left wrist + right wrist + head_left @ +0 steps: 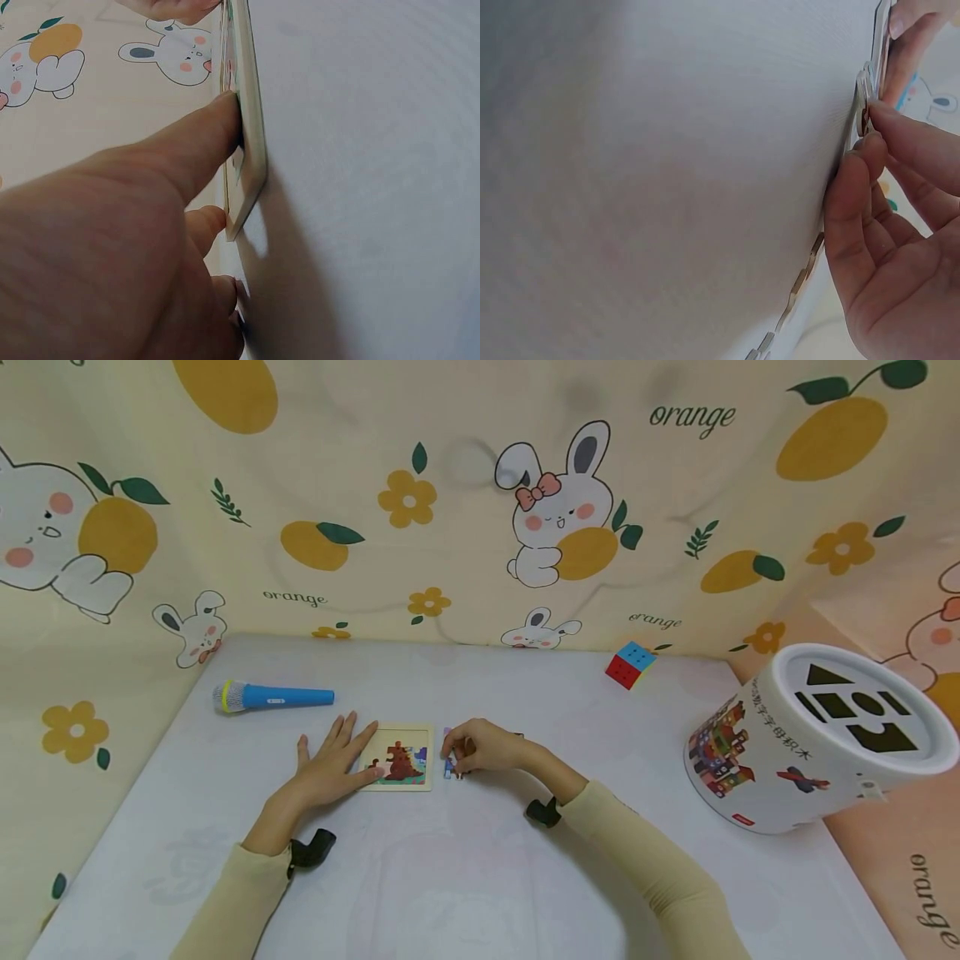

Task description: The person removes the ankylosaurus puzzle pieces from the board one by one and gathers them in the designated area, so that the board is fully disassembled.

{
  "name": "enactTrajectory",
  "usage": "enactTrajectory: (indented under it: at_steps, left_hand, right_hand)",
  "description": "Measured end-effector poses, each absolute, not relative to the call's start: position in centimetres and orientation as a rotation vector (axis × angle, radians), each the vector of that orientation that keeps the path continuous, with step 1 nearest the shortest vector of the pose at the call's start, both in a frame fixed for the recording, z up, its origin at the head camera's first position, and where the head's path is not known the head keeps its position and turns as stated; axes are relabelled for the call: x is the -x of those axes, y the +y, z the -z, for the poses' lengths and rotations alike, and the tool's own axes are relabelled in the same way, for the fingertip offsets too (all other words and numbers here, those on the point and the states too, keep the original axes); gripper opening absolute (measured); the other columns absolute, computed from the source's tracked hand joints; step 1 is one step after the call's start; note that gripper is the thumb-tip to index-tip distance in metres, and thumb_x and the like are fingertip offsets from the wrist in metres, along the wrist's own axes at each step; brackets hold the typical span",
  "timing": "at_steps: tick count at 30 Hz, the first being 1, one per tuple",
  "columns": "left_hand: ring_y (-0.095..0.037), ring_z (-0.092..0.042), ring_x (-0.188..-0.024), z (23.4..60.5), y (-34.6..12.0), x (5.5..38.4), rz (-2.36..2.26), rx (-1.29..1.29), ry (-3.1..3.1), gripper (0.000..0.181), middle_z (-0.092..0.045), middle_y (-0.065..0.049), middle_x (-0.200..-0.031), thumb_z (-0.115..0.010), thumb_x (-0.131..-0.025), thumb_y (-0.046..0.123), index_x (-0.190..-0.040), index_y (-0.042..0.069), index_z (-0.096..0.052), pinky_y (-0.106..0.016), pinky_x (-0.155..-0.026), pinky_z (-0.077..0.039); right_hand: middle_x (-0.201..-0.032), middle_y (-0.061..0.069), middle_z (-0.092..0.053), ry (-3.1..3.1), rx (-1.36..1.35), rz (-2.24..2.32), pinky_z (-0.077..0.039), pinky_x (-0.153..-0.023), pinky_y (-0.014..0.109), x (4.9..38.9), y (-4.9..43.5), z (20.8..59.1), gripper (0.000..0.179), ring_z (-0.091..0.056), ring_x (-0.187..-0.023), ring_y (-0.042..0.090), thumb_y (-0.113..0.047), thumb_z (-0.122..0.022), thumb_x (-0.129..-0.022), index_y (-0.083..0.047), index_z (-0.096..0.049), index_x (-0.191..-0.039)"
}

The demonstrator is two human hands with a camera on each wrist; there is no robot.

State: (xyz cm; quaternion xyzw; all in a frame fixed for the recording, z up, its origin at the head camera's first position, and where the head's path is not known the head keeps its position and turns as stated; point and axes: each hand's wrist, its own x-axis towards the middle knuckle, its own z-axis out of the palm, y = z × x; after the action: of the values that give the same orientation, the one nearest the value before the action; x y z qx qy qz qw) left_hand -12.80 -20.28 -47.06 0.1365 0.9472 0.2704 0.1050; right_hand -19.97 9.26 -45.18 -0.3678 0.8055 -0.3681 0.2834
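Observation:
A small square jigsaw puzzle (432, 758) in a pale wooden frame lies on the table, part of its picture showing a brown figure. My left hand (326, 767) spreads its straight fingers over the left side of it. In the left wrist view the thumb (214, 127) presses on the puzzle's face near the frame's edge. Just right of the frame, my right hand (491, 747) pinches a jigsaw piece (863, 101) between thumb and fingers, tilted up close over the table. Several more jigsaw pieces (801, 281) lie flat beside that hand, mostly hidden by it in the head view.
A blue toy microphone (285, 696) lies at the back left of the white table (450, 877). Toward the back right sits a red and blue puzzle cube (631, 665). A large white bucket (795, 777) with shaped holes in its lid stands at the right edge.

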Motion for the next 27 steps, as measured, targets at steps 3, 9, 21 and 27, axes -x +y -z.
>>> enactTrajectory:
  at_steps: [3, 9, 21, 27]
  left_hand:
    - [-0.046, 0.001, -0.150, 47.2, -20.3, 12.9, -0.785, -0.402, 2.789, 0.082, -0.004, -0.026, -0.163, -0.062, -0.095, 0.051, -0.158, 0.010, -0.028, -0.076, -0.103, 0.014]
    - [-0.046, 0.000, -0.150, 47.1, -20.3, 12.9, -0.790, -0.410, 2.791, 0.082, -0.005, -0.027, -0.163, -0.062, -0.095, 0.050, -0.158, 0.010, -0.028, -0.077, -0.103, 0.014]
    - [-0.046, -0.001, -0.149, 47.0, -20.3, 12.9, -0.775, -0.404, 2.799, 0.081, -0.006, -0.027, -0.163, -0.061, -0.096, 0.050, -0.158, 0.009, -0.028, -0.077, -0.103, 0.013]
    - [-0.046, 0.000, -0.150, 47.0, -20.3, 12.9, -0.764, -0.394, 2.793, 0.081, -0.005, -0.026, -0.163, -0.061, -0.096, 0.050, -0.158, 0.011, -0.028, -0.077, -0.103, 0.012]
  right_hand:
    - [-0.076, 0.004, -0.057, 2.169, 0.984, 0.975, -0.046, -0.063, 0.021, 19.9, 9.3, 45.2, 0.017, -0.053, -0.067, 0.010, 0.003, -0.073, -0.087, 0.001, -0.070, -0.103]
    - [-0.080, 0.002, -0.058, 2.210, 0.969, 0.945, -0.046, -0.065, 0.022, 19.8, 9.2, 45.2, 0.019, -0.052, -0.072, 0.011, 0.005, -0.074, -0.086, 0.000, -0.069, -0.104]
    - [-0.081, 0.006, -0.061, 2.229, 1.037, 0.937, -0.046, -0.062, 0.021, 19.9, 7.2, 44.1, 0.019, -0.054, -0.069, 0.012, 0.007, -0.070, -0.088, 0.001, -0.069, -0.106]
    - [-0.092, 0.013, -0.065, 2.246, 1.052, 0.960, -0.049, -0.064, 0.023, 20.4, 5.0, 43.3, 0.021, -0.060, -0.076, 0.018, 0.005, -0.069, -0.089, 0.001, -0.068, -0.109]
